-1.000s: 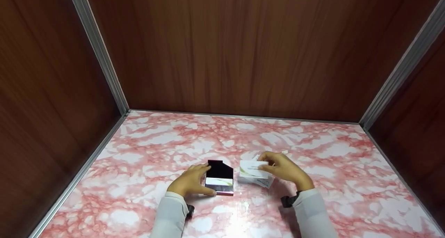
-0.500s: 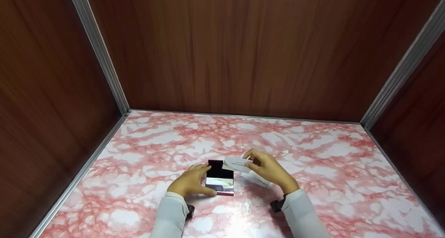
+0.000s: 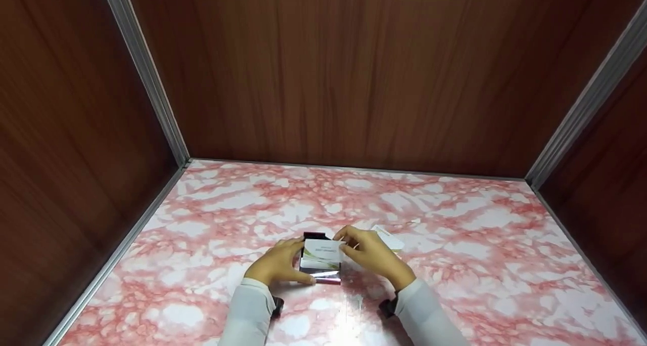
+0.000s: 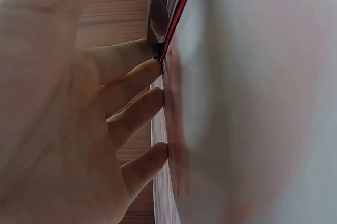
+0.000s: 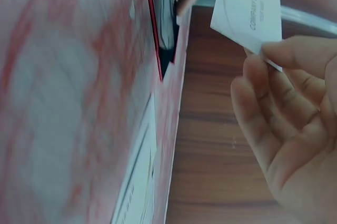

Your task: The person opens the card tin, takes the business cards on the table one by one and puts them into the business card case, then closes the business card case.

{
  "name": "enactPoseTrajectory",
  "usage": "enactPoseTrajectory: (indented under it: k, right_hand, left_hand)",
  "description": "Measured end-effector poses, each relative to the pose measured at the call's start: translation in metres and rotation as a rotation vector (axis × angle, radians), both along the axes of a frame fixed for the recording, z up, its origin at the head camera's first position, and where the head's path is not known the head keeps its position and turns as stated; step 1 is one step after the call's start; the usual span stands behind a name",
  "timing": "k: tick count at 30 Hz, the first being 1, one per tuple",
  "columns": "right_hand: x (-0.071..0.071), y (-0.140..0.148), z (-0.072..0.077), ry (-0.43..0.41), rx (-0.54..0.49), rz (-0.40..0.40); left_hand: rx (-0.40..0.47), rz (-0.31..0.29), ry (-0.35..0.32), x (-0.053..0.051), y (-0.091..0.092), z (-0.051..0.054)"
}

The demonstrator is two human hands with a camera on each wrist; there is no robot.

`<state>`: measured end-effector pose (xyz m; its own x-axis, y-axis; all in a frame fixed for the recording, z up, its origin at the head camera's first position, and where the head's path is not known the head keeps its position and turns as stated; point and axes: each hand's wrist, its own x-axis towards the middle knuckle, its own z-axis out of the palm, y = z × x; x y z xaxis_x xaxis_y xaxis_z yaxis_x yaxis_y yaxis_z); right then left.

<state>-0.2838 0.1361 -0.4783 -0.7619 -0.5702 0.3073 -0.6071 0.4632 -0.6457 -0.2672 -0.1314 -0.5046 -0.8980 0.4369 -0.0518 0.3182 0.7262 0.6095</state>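
Observation:
A small business card case [image 3: 327,276] with a black and shiny inside and a red edge lies on the table. My left hand [image 3: 277,264] holds its left side, thumb at the near edge and index finger at the far left. In the left wrist view the other fingers [image 4: 138,116] touch the tabletop. My right hand [image 3: 371,254] pinches a white business card [image 3: 322,249] with a green curve by its right edge, over the case. The right wrist view shows this card [image 5: 253,10] raised off the case. Below it, a whitish strip shows in the case.
Another white card [image 3: 388,239] lies on the table beyond the right hand; whether more lie under it I cannot tell. The tabletop [image 3: 227,199] has a red and white marbled pattern. Brown wood-look panels [image 3: 323,73] with metal corner rails stand around it.
My right hand has carried the business card leftward from above the loose cards to over the case. The left hand and the case stay in place.

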Motion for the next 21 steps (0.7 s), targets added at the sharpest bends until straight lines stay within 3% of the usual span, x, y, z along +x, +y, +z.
enactPoseTrajectory:
  k: [8, 13, 21]
  right_hand:
    - [0.001, -0.01, -0.007, 0.075, 0.013, -0.02]
    - [0.002, -0.012, -0.009, 0.107, 0.054, -0.025]
    - [0.003, -0.014, -0.011, 0.102, 0.098, -0.035]
  left_hand:
    - [0.035, -0.023, 0.042, -0.002, 0.0, -0.001]
    - [0.002, 0.007, 0.011, -0.003, 0.001, -0.001]
    - [-0.014, 0.006, 0.0, -0.001, 0.0, -0.003]
